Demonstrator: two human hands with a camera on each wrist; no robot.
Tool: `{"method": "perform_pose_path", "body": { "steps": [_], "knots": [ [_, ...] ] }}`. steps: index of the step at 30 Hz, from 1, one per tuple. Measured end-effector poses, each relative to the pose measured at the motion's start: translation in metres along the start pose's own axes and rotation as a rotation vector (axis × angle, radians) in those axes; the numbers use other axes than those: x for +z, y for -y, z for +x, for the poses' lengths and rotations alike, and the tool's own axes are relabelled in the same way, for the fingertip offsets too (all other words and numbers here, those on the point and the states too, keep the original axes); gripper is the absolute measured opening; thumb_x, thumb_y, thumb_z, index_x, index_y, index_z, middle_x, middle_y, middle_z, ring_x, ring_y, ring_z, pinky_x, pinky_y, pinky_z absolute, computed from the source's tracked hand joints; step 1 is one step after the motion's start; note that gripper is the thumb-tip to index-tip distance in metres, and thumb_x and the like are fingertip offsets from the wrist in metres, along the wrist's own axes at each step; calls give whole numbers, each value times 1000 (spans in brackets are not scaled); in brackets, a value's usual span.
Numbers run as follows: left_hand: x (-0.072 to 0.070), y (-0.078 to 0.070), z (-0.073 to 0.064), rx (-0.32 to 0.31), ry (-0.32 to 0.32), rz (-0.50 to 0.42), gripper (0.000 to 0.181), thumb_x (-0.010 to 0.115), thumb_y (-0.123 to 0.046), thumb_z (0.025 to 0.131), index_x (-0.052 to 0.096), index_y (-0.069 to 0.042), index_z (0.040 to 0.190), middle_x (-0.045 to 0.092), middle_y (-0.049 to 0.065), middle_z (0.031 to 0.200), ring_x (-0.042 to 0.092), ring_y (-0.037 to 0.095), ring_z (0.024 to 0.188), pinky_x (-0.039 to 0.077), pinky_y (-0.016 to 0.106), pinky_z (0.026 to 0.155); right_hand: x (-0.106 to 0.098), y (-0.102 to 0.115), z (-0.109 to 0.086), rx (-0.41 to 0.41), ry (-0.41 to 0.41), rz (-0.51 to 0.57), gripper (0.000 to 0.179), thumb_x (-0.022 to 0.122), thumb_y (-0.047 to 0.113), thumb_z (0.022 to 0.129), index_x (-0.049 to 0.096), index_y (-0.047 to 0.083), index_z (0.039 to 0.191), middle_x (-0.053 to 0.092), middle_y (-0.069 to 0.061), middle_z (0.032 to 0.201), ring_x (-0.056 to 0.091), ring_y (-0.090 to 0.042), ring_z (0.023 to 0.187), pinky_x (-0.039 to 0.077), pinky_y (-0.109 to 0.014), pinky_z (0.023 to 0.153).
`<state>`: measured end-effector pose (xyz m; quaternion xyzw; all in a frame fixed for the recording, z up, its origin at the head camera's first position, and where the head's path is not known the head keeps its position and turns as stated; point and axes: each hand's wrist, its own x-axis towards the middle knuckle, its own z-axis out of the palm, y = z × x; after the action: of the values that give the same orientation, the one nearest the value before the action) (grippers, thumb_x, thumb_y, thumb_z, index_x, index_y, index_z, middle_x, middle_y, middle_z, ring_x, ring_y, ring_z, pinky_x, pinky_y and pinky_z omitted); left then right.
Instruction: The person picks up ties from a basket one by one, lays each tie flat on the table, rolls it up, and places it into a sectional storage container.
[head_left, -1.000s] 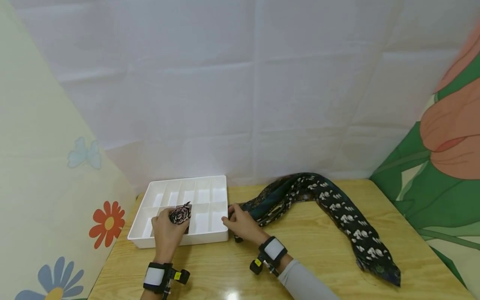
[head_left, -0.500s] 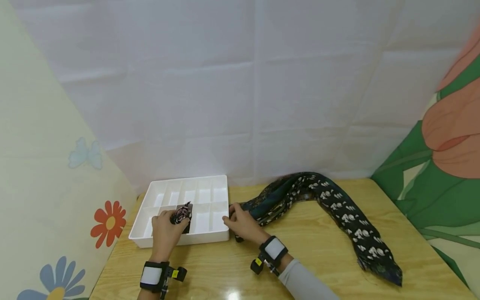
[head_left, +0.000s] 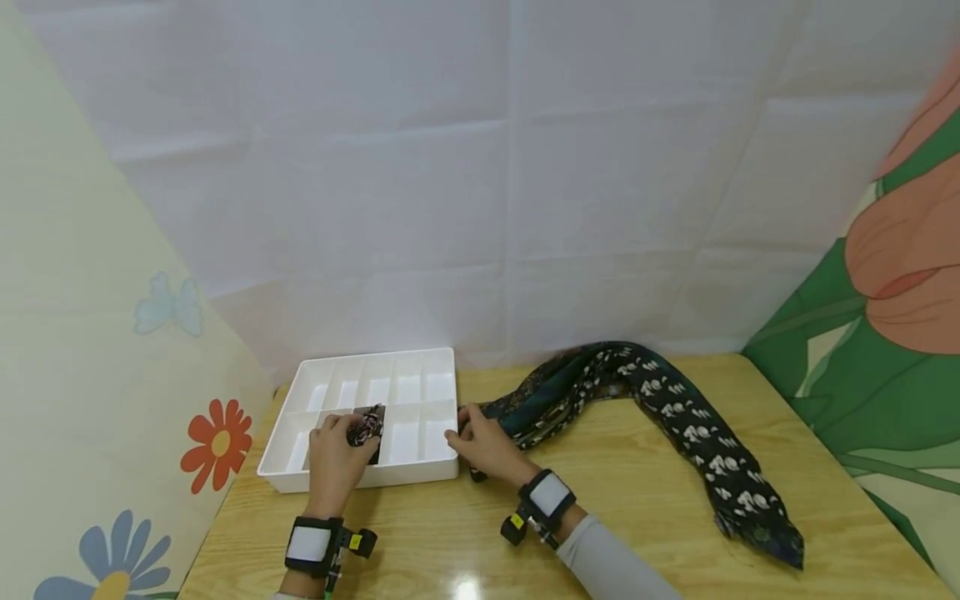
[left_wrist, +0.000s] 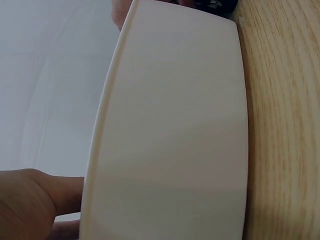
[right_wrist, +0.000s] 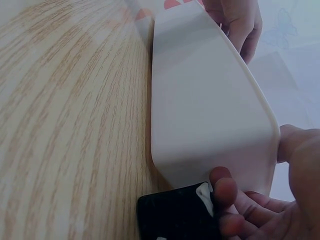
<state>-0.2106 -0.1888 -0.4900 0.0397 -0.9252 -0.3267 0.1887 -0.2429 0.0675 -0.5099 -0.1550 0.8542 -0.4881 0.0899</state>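
A white divided tray sits on the table with two rows of compartments. My left hand reaches over its front wall and holds a small rolled dark scarf with a pink-white pattern, down in a front-row compartment. That hand partly covers the roll; in the left wrist view only the tray's front wall and part of the hand appear. At the tray's right side, my right hand grips the wall, thumb at the rim and fingers outside. A long dark scarf with white marks lies beside those fingers.
The long scarf arches across the right of the wooden table, its far end near the front. A white sheet hangs behind the table. Flower-patterned panels stand at left and right. The other visible tray compartments hold nothing.
The rolled scarf sits lower in its compartment and its spiral top shows less. My left hand has shifted slightly with it. The right hand stays on the tray wall.
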Motion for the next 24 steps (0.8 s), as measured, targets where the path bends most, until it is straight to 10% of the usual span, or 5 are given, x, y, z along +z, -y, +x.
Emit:
{"method": "perform_pose_path", "body": {
  "steps": [9, 24],
  "knots": [
    [1, 3, 1, 19, 11, 8, 36, 86, -11, 87, 76, 6, 117, 73, 30, 119, 56, 48, 107, 46, 56, 89, 0, 3, -1, 3, 8, -9, 40, 61, 37, 107, 52, 5, 131, 67, -5, 87, 60, -16, 69, 47, -31, 59],
    [-7, 12, -7, 240, 5, 21, 26, 71, 8, 93, 72, 16, 118, 64, 31, 120, 65, 41, 100, 57, 50, 81, -12, 3, -15, -115, -2, -113, 38, 59, 38, 109, 61, 6, 130, 66, -2, 95, 59, -12, 75, 49, -28, 65]
  ]
}}
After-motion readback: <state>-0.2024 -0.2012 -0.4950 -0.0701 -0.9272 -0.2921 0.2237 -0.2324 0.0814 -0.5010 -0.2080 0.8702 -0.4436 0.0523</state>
